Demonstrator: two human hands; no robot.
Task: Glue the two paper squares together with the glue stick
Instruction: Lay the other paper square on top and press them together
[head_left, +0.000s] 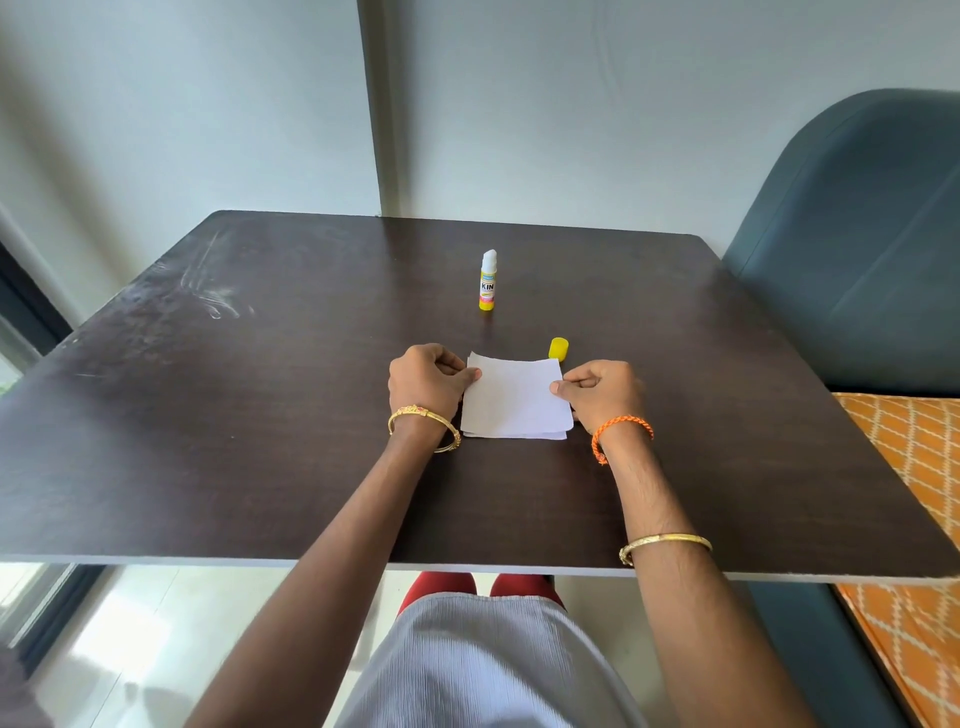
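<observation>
- Fingers (470, 375) of the left hand (423, 382) curled narrow, thumb tip pressed on the left edge of the paper squares (514, 400); fingers of the right hand (602, 392) curled the same way, thumb tip pinching the right edge.
- Two hands in all, one at each side of the paper, both resting on the table (260, 415).
- At the far left of the tabletop, pale scuff marks (208, 296) on the dark wood.
- On the left wrist, one gold bangle (423, 423).
- In the middle, two white paper squares stacked one on the other, the lower one peeking out along the near and right edges; stack flat on the table, held between the two hands.
- Beyond the paper, one glue stick (488, 280), upright and uncapped, white glue showing above a yellow body; well apart from the stack.
- Just beyond the paper's far right corner, one yellow cap (558, 348), lying on the table, separate from the stick.
- On the right arm, one orange braided band (621, 431) at the wrist and one gold bangle (665, 545) further up the forearm; two gold bangles counted overall.
- At the far right, one blue-grey upholstered seat (862, 234) with one orange patterned cushion (904, 467).
</observation>
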